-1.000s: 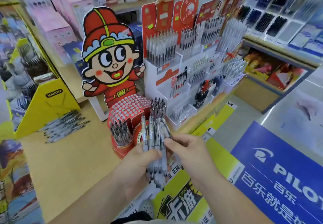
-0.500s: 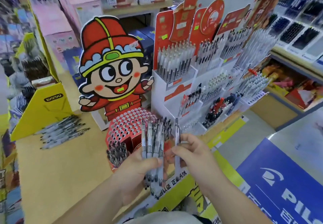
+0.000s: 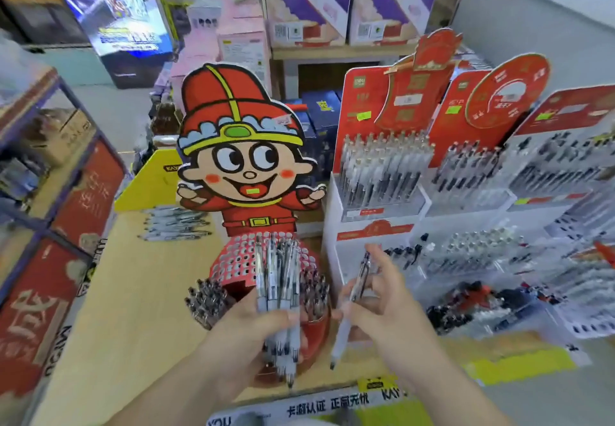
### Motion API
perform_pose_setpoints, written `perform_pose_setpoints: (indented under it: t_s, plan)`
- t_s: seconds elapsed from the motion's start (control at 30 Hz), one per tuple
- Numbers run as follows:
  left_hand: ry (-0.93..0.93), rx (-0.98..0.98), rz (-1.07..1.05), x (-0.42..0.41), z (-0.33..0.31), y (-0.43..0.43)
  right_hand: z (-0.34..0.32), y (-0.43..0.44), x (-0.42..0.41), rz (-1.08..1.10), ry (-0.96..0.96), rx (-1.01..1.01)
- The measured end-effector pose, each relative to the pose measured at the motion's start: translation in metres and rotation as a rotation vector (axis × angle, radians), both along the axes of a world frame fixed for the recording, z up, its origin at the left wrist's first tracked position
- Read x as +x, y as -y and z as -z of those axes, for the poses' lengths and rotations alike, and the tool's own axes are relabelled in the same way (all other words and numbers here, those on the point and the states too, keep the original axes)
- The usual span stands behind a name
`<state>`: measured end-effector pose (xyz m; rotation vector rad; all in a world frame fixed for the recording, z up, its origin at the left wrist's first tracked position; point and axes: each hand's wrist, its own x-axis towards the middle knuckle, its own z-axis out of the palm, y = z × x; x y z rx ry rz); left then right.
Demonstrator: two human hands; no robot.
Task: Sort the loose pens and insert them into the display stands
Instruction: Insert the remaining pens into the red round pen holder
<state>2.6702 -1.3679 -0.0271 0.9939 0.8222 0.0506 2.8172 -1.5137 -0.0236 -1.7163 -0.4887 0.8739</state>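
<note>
clear glossy plastic pens [image 3: 278,279], matt wooden counter [image 3: 133,292]

"卡游认证 正品无忧" on the white strip [image 3: 327,405] in front

I see a bundle [image 3: 278,279] of clear pens with white grips, upright and tips down, gripped in the left hand [image 3: 246,329]. One matching pen [image 3: 354,296] tilts slightly, tip down, pinched in the right hand [image 3: 389,309] just beside the bundle. Loose pens [image 3: 176,222] lie heaped flat on the table [image 3: 133,292], well behind. The red stand [image 3: 239,259], its top full of holes, sits behind the bundle. The white stand [image 3: 376,212], to the right, is stocked in upright rows.
</note>
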Motion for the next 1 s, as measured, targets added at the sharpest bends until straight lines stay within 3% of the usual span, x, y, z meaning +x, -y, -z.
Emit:
perform_pose_setpoints:
  t_s: [0.23, 0.4, 0.8, 1.0]
  plan:
    - [-0.037, 0.033, -0.143, -0.009, 0.001, 0.012, 0.001, -0.006, 0.016, 0.007, 0.17, 0.023]
    - [-0.013, -0.053, -0.266, -0.025, 0.009, 0.0, 0.0, -0.023, 0.011, 0.035, 0.172, 0.081]
    - [-0.007, -0.001, -0.132, -0.037, 0.027, -0.049, 0.004, -0.051, -0.02, 0.115, 0.463, -0.007]
    - [0.041, -0.035, -0.091, -0.043, 0.032, -0.066, 0.018, -0.066, -0.027, 0.051, 0.611, -0.028]
